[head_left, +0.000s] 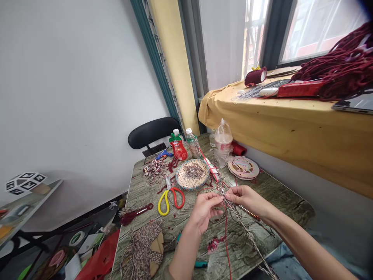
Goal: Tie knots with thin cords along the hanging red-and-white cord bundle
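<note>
Both hands meet over the right middle of the wooden table. My left hand point(207, 208) pinches the cord work between thumb and forefinger. From the right, my right hand point(243, 196) pinches the same spot, its fingertips almost touching the left ones. A bundle of mottled cords point(249, 235) trails from there toward the lower right, and a red cord point(226, 237) hangs down between my forearms. Another red line point(208, 163) runs up from the work toward the bottles. The exact knot is too small to make out.
Scissors point(178, 197) with yellow and red handles lie left of my hands, below a woven basket point(178, 177) of thread scraps. Mottled yarn on cardboard point(142, 249) lies front left. Bottles point(192, 143), a red pouch point(178, 149) and a bagged cup point(223, 140) stand behind.
</note>
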